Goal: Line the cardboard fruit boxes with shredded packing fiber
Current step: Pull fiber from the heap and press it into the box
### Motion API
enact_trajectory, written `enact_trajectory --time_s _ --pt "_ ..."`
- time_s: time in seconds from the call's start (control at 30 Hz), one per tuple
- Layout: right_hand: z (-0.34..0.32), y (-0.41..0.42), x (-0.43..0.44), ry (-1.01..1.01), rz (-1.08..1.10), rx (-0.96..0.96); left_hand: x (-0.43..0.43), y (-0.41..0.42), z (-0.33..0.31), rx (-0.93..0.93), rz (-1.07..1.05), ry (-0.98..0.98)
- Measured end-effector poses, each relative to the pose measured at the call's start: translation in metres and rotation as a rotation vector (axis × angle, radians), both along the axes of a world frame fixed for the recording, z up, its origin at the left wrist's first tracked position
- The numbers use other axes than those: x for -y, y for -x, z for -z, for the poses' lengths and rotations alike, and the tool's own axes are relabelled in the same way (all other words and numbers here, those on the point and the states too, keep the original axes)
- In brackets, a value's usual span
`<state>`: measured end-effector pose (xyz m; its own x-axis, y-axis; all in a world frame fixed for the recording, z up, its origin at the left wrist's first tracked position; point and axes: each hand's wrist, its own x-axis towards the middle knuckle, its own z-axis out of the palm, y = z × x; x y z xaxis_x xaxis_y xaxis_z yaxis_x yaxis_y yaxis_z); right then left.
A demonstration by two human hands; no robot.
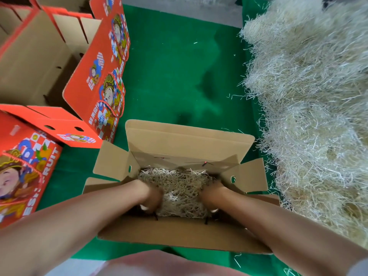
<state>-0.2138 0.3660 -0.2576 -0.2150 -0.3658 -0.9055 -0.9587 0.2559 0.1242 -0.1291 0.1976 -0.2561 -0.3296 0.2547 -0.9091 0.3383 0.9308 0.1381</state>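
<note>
Both hands down inside open box (pixel 179 232) at mat's near edge: left hand (pixel 152 198), right hand (pixel 211 196) curled, pressing fiber wad (pixel 180 191) flat. Risk: uneven pressure leaves corners bare; forearms may buckle side flaps. Supply heap (pixel 310 108) along right edge.

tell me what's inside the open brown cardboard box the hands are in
A wad of pale shredded packing fiber lies inside the open brown cardboard box, with the left hand and right hand pressed at its sides. The fiber hides the box floor.

Fiber (pixel 180 191) inside box (pixel 189 136); pile (pixel 310 108) right, cartons (pixel 35 62) left.
</note>
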Motion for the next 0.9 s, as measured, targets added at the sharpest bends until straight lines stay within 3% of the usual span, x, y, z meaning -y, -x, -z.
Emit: enact_trajectory --time_s 0.1,0.2,0.27,0.33,0.4,0.47,0.53,0.57,0.63,0.67,0.73,0.9 --pt "-0.003 0.004 -0.001 -0.102 -0.05 -0.024 0.009 -0.005 -0.005 0.075 -0.043 0.067" --pt "-0.013 -0.001 0.011 -0.133 -0.125 0.034 0.01 0.002 -0.028 -0.157 -0.3 -0.142" --pt "-0.027 -0.006 0.019 -0.127 -0.085 0.027 0.008 0.009 -0.045 -0.29 -0.361 -0.196" --pt "-0.056 -0.007 0.022 0.174 0.051 0.001 0.012 0.013 -0.064 -0.441 -0.441 -0.239" --pt "-0.086 -0.005 0.017 0.695 0.157 -0.026 0.02 0.014 -0.084 -0.646 -0.54 -0.275" --pt "-0.109 -0.003 0.01 1.239 0.153 -0.111 0.028 0.012 -0.1 -0.874 -0.58 -0.268" --pt "-0.122 0.003 0.008 1.547 0.122 -0.297 0.033 0.006 -0.108 -1.025 -0.62 -0.31" --pt "-0.127 0.009 0.009 1.526 0.142 -0.406 0.033 0.003 -0.111 -1.049 -0.639 -0.33" --pt "-0.136 0.029 0.01 1.21 0.228 -0.497 0.033 -0.002 -0.113 -1.031 -0.659 -0.353" --pt "-0.141 0.039 0.01 1.017 0.289 -0.481 0.033 -0.004 -0.114 -1.008 -0.66 -0.357" --pt "-0.149 0.057 0.011 0.83 0.374 -0.403 0.03 -0.006 -0.117 -0.967 -0.679 -0.371" --pt "-0.157 0.083 0.008 0.932 0.483 -0.302 0.027 0.001 -0.133 -0.992 -0.702 -0.346"
